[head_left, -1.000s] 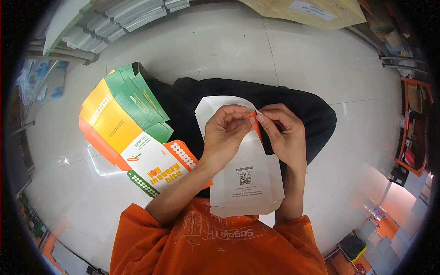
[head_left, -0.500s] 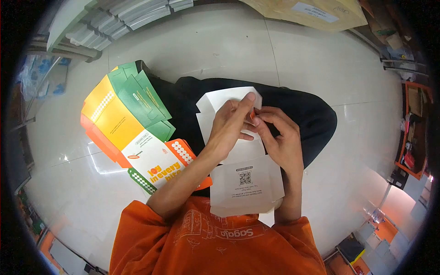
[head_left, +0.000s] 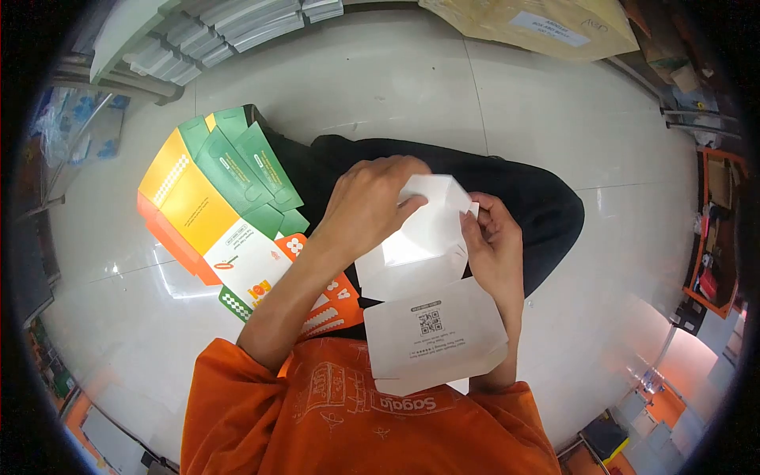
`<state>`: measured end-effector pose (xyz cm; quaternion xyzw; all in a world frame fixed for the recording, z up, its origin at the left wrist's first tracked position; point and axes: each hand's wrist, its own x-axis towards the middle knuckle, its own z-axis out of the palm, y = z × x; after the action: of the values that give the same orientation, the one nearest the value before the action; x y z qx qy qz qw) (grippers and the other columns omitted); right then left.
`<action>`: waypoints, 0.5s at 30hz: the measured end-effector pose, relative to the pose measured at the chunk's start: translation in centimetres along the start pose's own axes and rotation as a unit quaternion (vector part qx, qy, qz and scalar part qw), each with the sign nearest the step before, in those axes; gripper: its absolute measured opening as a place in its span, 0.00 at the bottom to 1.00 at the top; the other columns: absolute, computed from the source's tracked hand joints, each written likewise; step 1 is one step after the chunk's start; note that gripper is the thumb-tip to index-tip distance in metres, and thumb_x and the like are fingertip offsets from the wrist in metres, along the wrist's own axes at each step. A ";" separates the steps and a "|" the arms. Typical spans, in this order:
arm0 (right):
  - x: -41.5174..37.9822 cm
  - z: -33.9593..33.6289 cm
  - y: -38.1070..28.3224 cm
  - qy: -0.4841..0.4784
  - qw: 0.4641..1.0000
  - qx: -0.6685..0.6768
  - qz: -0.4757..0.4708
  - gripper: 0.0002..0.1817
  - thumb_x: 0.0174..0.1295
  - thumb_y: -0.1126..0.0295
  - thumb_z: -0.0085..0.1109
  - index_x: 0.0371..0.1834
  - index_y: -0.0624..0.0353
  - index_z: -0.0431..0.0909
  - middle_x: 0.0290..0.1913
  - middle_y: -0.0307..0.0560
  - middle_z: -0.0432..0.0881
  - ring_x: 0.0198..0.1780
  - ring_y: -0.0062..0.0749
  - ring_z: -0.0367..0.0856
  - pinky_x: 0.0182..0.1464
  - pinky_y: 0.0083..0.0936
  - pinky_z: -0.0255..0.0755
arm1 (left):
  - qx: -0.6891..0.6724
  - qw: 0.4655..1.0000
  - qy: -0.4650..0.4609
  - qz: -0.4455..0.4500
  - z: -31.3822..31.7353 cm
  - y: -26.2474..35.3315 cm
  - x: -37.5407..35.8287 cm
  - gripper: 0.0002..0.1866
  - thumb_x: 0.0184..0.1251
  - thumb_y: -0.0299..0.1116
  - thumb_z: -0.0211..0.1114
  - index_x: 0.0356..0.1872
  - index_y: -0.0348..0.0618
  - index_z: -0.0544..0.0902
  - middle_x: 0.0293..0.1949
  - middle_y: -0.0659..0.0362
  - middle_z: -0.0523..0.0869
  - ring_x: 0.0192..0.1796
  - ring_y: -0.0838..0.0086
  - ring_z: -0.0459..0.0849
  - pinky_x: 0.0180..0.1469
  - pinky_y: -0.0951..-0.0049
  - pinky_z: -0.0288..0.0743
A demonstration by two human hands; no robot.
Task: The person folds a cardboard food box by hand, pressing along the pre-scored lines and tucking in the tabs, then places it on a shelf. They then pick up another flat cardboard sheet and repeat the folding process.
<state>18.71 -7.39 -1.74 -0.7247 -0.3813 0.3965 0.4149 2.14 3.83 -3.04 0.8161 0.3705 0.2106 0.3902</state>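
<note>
A partly folded cardboard box (head_left: 416,273) rests over my lap, its plain inside facing up and its lid panel, printed with a QR code, nearest my body. My left hand (head_left: 368,202) is closed on the far wall at its left side, thumb inside and fingers behind the card. At the far right corner, my right hand (head_left: 495,245) pinches the side wall and a small white tab. Flat, colourful box blanks (head_left: 206,198) in yellow, green, white and orange overlap beside my left forearm, which covers some of them.
White flat stacks (head_left: 253,24) sit on a shelf at the far left. A large brown paper package (head_left: 530,24) lies at the far edge of the tiled floor (head_left: 396,87). An orange-framed shelf (head_left: 716,229) stands on the right.
My hands have moved apart from the far right corner, the left one going leftward. The far wall now stands more upright, and the box has turned slightly.
</note>
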 end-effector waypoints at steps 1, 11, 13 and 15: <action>-0.1 -0.2 0.1 -0.015 0.999 0.029 0.012 0.11 0.67 0.78 0.51 0.51 0.69 0.73 0.35 0.50 0.85 0.33 0.19 0.79 0.35 0.18 0.73 | 0.033 0.999 -0.003 0.003 0.0 0.2 -0.2 0.13 0.55 0.31 0.71 0.41 0.42 0.82 0.37 0.51 0.86 0.39 0.56 0.85 0.43 0.61 0.78; -0.8 -1.0 0.3 -0.101 0.991 0.083 0.028 0.15 0.72 0.73 0.52 0.58 0.66 0.76 0.38 0.49 0.86 0.37 0.19 0.81 0.39 0.17 0.74 | 0.114 0.985 0.027 0.126 1.8 0.6 -4.7 0.14 0.60 0.29 0.67 0.47 0.40 0.80 0.48 0.53 0.86 0.46 0.65 0.87 0.44 0.66 0.80; -1.0 -1.3 -0.1 -0.099 0.993 0.055 0.043 0.14 0.72 0.73 0.52 0.57 0.66 0.76 0.38 0.49 0.86 0.38 0.19 0.81 0.39 0.17 0.74 | 0.053 0.992 -0.070 0.093 1.2 1.6 -5.4 0.20 0.70 0.36 0.60 0.61 0.41 0.77 0.63 0.46 0.76 0.65 0.56 0.76 0.63 0.59 0.71; -0.9 -1.3 0.0 -0.101 0.993 0.030 0.053 0.14 0.72 0.73 0.52 0.57 0.66 0.77 0.39 0.49 0.86 0.38 0.19 0.81 0.40 0.17 0.74 | 0.007 0.990 -0.118 0.072 -0.2 1.4 -5.1 0.20 0.71 0.37 0.59 0.62 0.43 0.76 0.65 0.45 0.74 0.65 0.54 0.75 0.64 0.59 0.70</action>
<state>19.52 -8.60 -1.09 -0.6874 -0.3702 0.5007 0.3738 -0.61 -0.64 -2.12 0.8625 0.2636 0.1380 0.4092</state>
